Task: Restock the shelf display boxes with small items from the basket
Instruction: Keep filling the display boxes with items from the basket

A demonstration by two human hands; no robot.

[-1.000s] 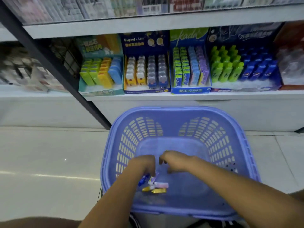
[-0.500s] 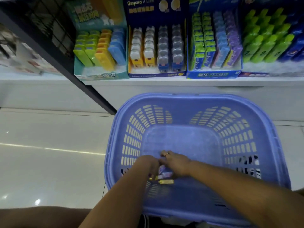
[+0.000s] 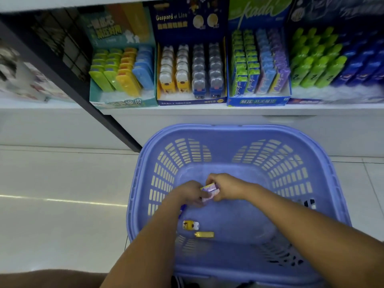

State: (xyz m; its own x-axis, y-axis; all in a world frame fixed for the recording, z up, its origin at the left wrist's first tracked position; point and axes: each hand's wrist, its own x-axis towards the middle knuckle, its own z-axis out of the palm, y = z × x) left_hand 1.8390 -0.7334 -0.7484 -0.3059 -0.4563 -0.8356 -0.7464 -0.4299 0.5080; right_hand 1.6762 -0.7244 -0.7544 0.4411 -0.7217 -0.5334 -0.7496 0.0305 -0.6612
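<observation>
We are at the picking-up step. Both our hands are down inside the basket [image 3: 324, 183], which sits on the floor just below the shelf [image 3: 207, 109]. Our right hand [image 3: 227, 187] and our left hand [image 3: 188, 194] meet in the middle. Both have fingers curled on the little purple packs [image 3: 209, 187] and pinch them from each side. The packs look lifted a bit off the basket bottom (it is hard to be sure from above).

Three more small things lie in the basket, near our left arm. There is a yellow bear [image 3: 190, 224], a flat yellow piece [image 3: 204, 234] just beside it, and a blue bit [image 3: 182, 209] peeking out by our left wrist.

Up on the shelf the display boxes stand side by side: the teal box [image 3: 122, 100], the bear box [image 3: 191, 100], the kada box [image 3: 257, 100] and the bottle box [image 3: 332, 94].

The packs in our hands look like the purple row on the right side of the kada box, so we think they go there. Next we need to lift the packs out over the basket rim and up to the shelf. Then we slide them in standing up, in line with the other purple ones. We should hold them gently, because they are tiny and could slip back down.
</observation>
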